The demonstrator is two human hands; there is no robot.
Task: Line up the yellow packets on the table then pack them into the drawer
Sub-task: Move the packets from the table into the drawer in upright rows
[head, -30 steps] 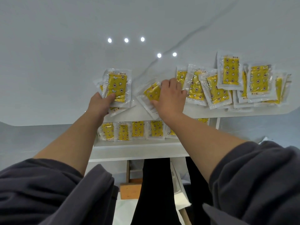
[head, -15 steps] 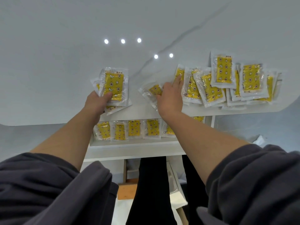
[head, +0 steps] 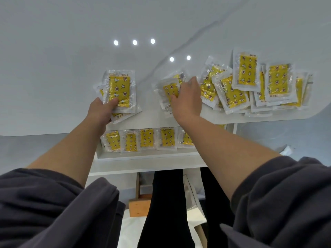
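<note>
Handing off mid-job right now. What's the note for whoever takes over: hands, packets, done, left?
Left hand holds a small stack, thumb on top.
Right hand lies on a loose packet; grip unclear.
Unsorted pile lies overlapping on the right of the table.
Done: one row of packets in the open drawer.
Left: line up the table's packets, pack them in.

Dark grey sleeves (head: 53,203) pushed up, bare forearms — black trousers (head: 166,203)
</note>
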